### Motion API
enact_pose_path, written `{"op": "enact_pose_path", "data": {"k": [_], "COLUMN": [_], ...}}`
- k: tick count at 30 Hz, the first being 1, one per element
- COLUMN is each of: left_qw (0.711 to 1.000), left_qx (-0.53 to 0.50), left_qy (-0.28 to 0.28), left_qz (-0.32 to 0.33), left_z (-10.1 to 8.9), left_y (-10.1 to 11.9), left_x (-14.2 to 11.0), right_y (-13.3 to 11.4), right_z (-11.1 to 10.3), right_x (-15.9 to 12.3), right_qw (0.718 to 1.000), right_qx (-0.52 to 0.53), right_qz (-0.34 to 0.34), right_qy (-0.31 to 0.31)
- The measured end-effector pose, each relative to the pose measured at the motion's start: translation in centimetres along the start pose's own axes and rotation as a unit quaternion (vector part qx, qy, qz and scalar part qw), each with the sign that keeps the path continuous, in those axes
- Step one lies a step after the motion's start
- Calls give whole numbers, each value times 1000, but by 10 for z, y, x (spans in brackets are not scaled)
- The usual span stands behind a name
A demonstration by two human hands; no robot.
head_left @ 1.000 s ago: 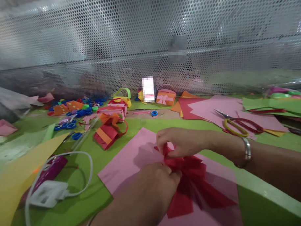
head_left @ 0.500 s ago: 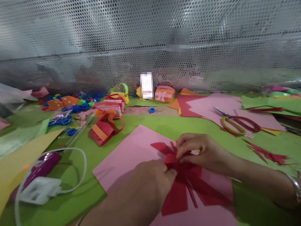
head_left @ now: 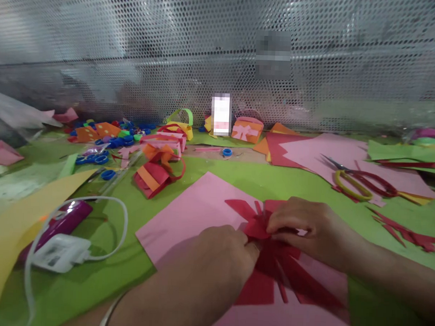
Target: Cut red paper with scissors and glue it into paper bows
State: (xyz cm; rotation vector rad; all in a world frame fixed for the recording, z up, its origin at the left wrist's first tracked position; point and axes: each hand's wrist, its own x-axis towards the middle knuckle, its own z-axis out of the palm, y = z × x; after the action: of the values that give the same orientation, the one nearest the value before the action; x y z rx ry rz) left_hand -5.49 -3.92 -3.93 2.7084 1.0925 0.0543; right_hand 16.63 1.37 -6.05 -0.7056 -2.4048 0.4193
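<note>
A red paper piece cut into fanned strips (head_left: 270,274) lies on a pink sheet (head_left: 197,212) on the green table. My left hand (head_left: 221,260) is closed, pinching the gathered middle of the red paper from the near side. My right hand (head_left: 308,228) is closed too, its fingers pressing and pinching the same middle from the right. Red strips spread out below and above both hands. The exact fold under the fingers is hidden.
Yellow-and-red scissors (head_left: 359,184) lie on pink and red sheets at the right, with red offcuts (head_left: 407,231) nearby. A purple glue gun with white plug and cable (head_left: 59,245) sits at left. Small paper baskets (head_left: 160,173), blue rings and a perforated metal screen (head_left: 171,61) stand behind.
My right hand has come down and to the right, from lifting a red strip to pressing on the paper's middle. The red strips now lie flatter and more spread. My left hand keeps its pinch.
</note>
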Motion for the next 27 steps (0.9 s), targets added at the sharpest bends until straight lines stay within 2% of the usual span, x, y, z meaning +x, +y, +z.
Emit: {"op": "enact_pose_path", "data": {"k": [8, 13, 18, 23, 27], "left_qw": [1000, 1000, 999, 999, 998], "left_qx": [20, 24, 38, 43, 44], "left_qy": [-21, -8, -20, 18, 19], "left_qz": [2, 9, 2, 21, 26], "left_z": [-9, -7, -9, -4, -5], "left_y": [6, 5, 6, 4, 5], "left_x": [6, 7, 9, 5, 6], "right_y": [-12, -11, -11, -13, -12], "right_z": [-12, -7, -6, -7, -6], "right_x": [3, 0, -1, -1, -1], "right_qw": [993, 994, 993, 991, 989], "right_qx": [-98, -92, -94, -110, -125], "right_qz": [-33, -27, -34, -44, -47], "right_qy": [-59, -49, -59, -65, -66]}}
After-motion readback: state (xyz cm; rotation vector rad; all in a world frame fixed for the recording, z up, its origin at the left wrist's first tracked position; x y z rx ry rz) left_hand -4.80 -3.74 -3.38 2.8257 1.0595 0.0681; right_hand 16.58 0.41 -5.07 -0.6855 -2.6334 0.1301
